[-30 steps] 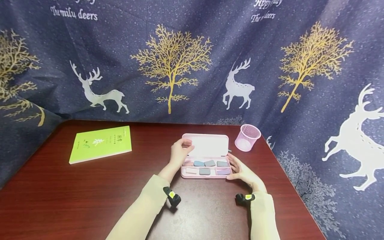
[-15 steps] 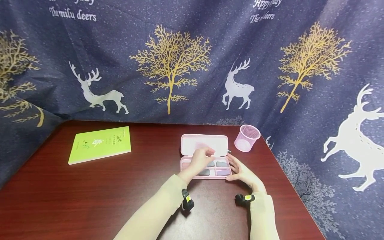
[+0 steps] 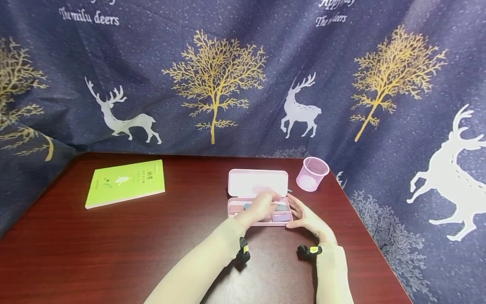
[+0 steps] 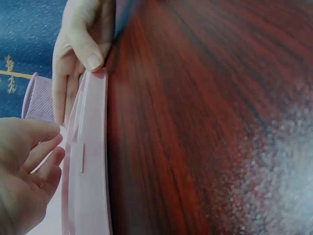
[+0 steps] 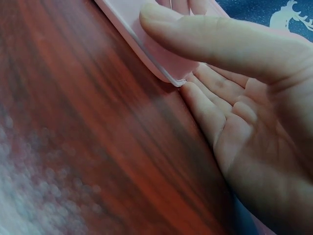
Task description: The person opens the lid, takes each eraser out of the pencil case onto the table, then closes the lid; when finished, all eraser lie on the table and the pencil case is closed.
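Observation:
An open pink case lies on the dark red table, its lid tilted back and several small erasers in the tray. My left hand reaches into the tray with curled fingers over a grey-blue eraser; whether it pinches one is hidden. A lilac eraser lies in the front right compartment. My right hand holds the tray's front right corner. In the right wrist view its thumb lies over the case rim. The left wrist view shows the case's front wall and my left hand.
A pink mesh cup stands just right of the case lid. A green book lies flat at the table's far left. A dark blue cloth with deer and trees hangs behind and to the right.
My left hand has left the lid's left edge, moved right and come down into the tray over the erasers. The right hand has stayed at the case's corner.

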A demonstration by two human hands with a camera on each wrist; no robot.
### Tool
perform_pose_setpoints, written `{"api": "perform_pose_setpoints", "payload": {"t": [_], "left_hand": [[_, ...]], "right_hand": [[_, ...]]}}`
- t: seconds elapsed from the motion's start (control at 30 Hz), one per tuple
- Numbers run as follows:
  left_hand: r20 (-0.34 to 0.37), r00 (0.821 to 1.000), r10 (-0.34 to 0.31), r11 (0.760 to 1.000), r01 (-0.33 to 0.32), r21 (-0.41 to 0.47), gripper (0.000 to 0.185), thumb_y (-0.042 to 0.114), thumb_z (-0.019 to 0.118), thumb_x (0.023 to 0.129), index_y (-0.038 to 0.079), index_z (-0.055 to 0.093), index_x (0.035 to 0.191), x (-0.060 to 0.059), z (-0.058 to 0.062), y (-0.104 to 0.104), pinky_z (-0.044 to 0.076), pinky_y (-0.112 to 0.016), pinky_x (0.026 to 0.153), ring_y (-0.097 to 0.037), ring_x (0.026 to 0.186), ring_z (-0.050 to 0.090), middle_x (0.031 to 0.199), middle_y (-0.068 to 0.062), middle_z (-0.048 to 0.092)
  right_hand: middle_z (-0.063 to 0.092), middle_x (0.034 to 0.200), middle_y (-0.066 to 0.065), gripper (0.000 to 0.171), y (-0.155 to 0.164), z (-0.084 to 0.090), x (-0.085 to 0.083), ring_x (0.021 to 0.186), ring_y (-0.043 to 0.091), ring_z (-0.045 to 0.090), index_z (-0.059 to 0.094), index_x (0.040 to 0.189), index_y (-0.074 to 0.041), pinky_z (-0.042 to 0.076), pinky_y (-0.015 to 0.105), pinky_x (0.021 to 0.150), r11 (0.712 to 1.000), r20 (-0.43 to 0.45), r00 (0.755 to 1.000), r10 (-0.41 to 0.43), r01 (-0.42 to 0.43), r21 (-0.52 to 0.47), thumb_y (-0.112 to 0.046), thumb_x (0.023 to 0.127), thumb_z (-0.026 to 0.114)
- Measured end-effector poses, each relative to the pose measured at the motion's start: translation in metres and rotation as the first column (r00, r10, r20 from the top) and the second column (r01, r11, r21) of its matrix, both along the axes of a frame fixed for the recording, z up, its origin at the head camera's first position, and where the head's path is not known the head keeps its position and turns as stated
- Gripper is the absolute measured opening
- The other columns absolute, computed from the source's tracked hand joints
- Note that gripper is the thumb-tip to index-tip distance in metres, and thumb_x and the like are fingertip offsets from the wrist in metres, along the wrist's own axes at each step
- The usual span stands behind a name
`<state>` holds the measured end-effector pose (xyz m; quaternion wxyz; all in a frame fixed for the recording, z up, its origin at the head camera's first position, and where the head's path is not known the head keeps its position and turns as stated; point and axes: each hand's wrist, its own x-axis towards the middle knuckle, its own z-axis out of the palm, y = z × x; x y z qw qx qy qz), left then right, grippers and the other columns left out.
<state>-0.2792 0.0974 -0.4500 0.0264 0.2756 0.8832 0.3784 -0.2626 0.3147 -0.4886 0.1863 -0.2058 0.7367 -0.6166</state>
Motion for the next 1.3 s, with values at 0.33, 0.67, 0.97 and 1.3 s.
{"api": "perform_pose_setpoints", "payload": {"t": [0.33,0.67,0.97,1.3], "left_hand": [[-0.064,0.997,-0.048,0.974,0.033,-0.224,0.032,0.004,0.059,0.094,0.007,0.067,0.125,0.002,-0.003,0.007,0.051,-0.028,0.096,-0.015,0.104,0.065,0.120,-0.006,0.070],[-0.102,0.994,-0.031,0.964,0.002,-0.267,0.032,0.002,0.059,0.092,0.009,0.069,0.121,0.003,-0.004,0.010,0.052,-0.025,0.091,-0.014,0.096,0.065,0.113,-0.005,0.073],[-0.088,0.996,0.005,0.970,-0.026,-0.241,0.034,-0.002,0.057,0.091,0.011,0.071,0.119,0.002,-0.003,0.017,0.048,-0.025,0.101,-0.017,0.118,0.062,0.121,-0.004,0.070],[-0.100,0.994,0.041,0.970,-0.063,-0.235,0.031,0.000,0.058,0.089,0.008,0.073,0.114,-0.002,-0.005,0.020,0.051,-0.025,0.095,-0.018,0.112,0.066,0.115,-0.005,0.072]], "right_hand": [[0.002,0.160,0.030,0.103,-0.001,-0.001,0.000,0.146,0.051,0.006,0.003,0.154,0.005,0.042,0.011,0.098,1.000,0.000,1.000,-0.005,0.005,-0.002,0.005,0.079,0.074],[0.002,0.160,0.030,0.103,0.000,-0.001,0.000,0.145,0.050,0.005,0.003,0.154,0.005,0.042,0.011,0.098,1.000,0.007,1.000,-0.006,0.006,-0.004,0.005,0.079,0.074],[0.003,0.160,0.029,0.104,-0.001,0.002,0.000,0.145,0.050,0.004,0.003,0.154,0.005,0.042,0.011,0.098,1.000,0.012,1.000,-0.008,0.008,-0.004,0.004,0.078,0.075],[0.002,0.160,0.030,0.104,-0.001,0.001,0.000,0.145,0.051,0.006,0.003,0.154,0.005,0.041,0.010,0.099,1.000,0.007,1.000,-0.004,0.004,-0.003,0.004,0.078,0.074]]}}
